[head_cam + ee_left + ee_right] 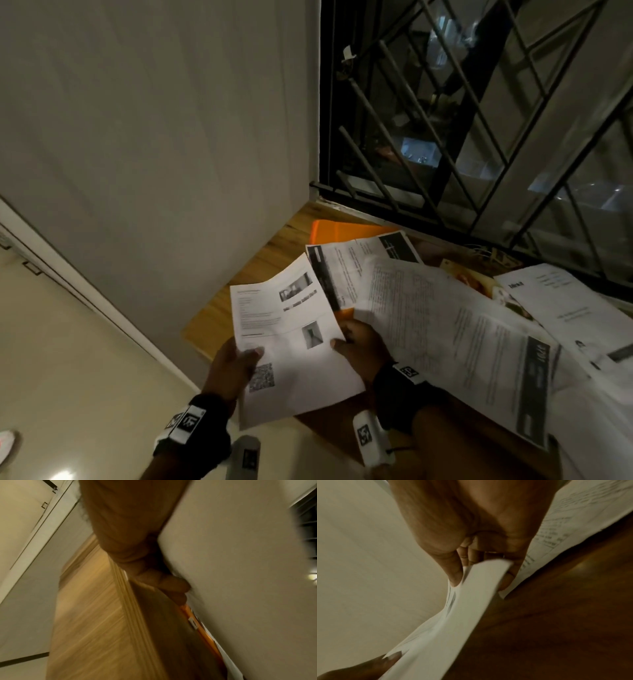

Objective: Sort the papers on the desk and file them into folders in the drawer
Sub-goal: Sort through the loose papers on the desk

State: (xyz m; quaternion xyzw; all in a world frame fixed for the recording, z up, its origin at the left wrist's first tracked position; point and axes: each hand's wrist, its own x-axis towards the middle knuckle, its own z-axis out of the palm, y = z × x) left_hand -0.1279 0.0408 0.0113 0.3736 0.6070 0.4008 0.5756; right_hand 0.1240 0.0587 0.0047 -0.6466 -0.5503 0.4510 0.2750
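Observation:
Both hands hold one printed sheet [291, 346] with small photos and a QR code, lifted above the desk's left end. My left hand [236, 366] pinches its left edge, thumb on top. My right hand [356, 346] pinches its right edge, and in the right wrist view the right hand [481, 563] grips a thin bundle of sheets [453, 615]. The underside of the paper [240, 561] shows in the left wrist view beside the curled fingers [171, 585]. More printed papers [445, 329] lie spread over the wooden desk [270, 253]. An orange folder [342, 233] lies under them at the back.
A grey wall [154, 120] stands to the left of the desk. A barred window [479, 120] runs along its back edge. Further sheets [555, 301] and a colour-printed leaflet [469, 277] lie at the right. Pale floor [68, 359] lies to the left, below the desk.

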